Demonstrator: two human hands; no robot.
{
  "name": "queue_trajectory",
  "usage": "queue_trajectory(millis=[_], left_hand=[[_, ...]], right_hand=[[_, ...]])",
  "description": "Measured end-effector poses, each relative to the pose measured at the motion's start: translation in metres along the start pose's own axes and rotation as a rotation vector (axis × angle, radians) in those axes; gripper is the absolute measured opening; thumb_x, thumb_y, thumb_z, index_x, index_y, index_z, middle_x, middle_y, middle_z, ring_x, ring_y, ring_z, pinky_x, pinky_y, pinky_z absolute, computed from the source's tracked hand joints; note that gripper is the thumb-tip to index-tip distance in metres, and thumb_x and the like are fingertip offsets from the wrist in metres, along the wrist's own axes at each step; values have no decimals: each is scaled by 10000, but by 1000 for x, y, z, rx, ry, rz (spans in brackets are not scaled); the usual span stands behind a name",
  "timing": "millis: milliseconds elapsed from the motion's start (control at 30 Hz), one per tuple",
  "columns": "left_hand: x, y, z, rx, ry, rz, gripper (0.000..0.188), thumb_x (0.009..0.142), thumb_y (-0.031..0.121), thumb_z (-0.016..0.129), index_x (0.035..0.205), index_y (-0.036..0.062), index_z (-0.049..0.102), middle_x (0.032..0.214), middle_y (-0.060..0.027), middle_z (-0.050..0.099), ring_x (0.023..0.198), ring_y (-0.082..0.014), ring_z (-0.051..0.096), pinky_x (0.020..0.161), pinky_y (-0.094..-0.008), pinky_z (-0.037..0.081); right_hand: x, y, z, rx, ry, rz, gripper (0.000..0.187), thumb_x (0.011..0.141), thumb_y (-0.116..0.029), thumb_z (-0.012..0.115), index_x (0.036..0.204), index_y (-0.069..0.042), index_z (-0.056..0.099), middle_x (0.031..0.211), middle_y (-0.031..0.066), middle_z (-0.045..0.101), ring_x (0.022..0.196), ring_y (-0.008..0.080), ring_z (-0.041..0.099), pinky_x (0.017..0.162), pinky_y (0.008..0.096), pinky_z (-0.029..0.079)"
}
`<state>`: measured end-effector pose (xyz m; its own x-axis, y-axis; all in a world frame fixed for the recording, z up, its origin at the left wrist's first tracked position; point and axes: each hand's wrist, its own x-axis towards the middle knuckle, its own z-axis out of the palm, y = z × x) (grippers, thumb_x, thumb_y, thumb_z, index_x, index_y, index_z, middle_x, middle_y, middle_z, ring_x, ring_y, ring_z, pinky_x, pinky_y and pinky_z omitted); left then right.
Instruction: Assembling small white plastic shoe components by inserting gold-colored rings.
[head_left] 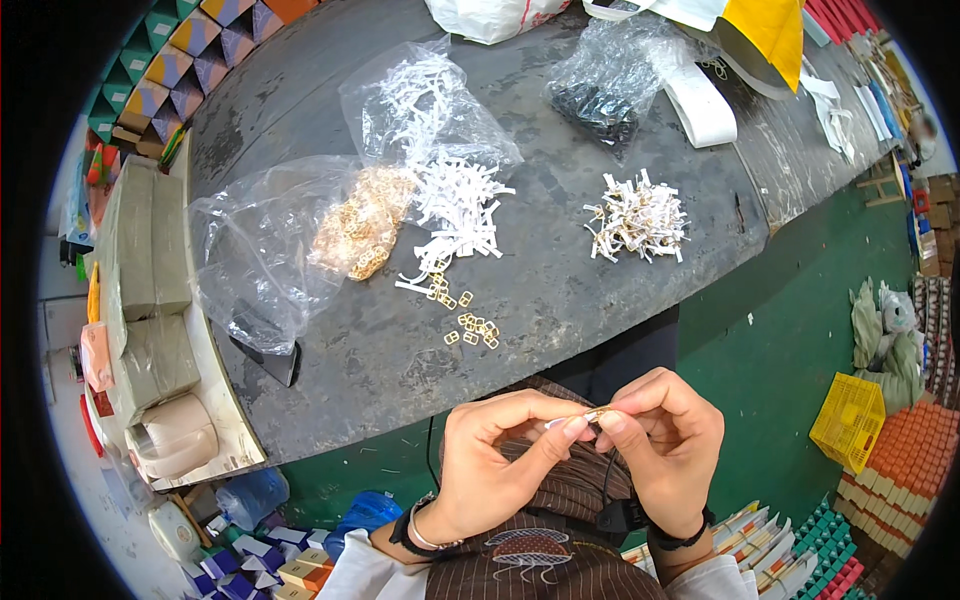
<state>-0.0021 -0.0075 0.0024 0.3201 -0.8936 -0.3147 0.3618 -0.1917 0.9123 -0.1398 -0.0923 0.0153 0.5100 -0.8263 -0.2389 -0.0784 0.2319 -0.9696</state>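
Note:
In front of my body, just off the table's front edge, my left hand [500, 445] and my right hand [668, 445] meet with fingertips pinched together. Between them is a small gold buckle [597, 413], partly covered by the fingers. A bit of white strip [553, 424] shows at my left fingertips. Several loose gold buckles [475, 328] lie on the table beyond my left hand. Behind these are a heap of white strips [458, 205] and a clear bag of gold buckles [362, 235]. Farther right sits a pile of white strips with gold buckles on them [640, 222].
The dark table [560, 290] curves around in front of me. A black phone [268, 360] lies partly under clear plastic at left. At the back are a bag with black contents [605, 95] and a white band roll [700, 105]. A yellow crate [847, 422] stands on the floor.

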Motion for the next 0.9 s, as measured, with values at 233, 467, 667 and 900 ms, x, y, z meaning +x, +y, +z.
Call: queue_trajectory(millis=[233, 467, 667, 900], left_hand=[[0, 1, 5, 1, 28, 11, 97, 883, -9, 633, 950, -66, 674, 857, -135, 688, 737, -126, 643, 620, -223, 521], [7, 13, -4, 189, 0, 28, 42, 836, -12, 673, 862, -36, 696, 786, -82, 691, 704, -91, 632, 622, -206, 496], [6, 17, -8, 254, -50, 8, 53, 797, -33, 695, 847, -23, 706, 778, -70, 692, 682, -77, 626, 621, -201, 490], [7, 17, -10, 295, -63, -20, 52, 796, -37, 693, 845, -25, 706, 771, -72, 691, 701, -81, 639, 637, -204, 503]], right_hand=[[1, -3, -1, 59, -17, 33, 51, 848, 60, 652, 854, 67, 601, 872, 109, 628, 784, 141, 666, 671, 223, 564], [13, -12, -16, 39, -245, 274, 145, 884, -4, 642, 998, 87, 645, 897, 146, 696, 796, 151, 690, 712, 243, 575], [18, -16, -20, -10, -311, 342, 122, 872, -1, 658, 955, 88, 667, 836, 128, 704, 771, 148, 694, 694, 236, 575], [19, -12, -20, -59, -303, 313, 94, 859, 9, 668, 910, 87, 663, 788, 109, 705, 726, 138, 696, 654, 228, 573]])
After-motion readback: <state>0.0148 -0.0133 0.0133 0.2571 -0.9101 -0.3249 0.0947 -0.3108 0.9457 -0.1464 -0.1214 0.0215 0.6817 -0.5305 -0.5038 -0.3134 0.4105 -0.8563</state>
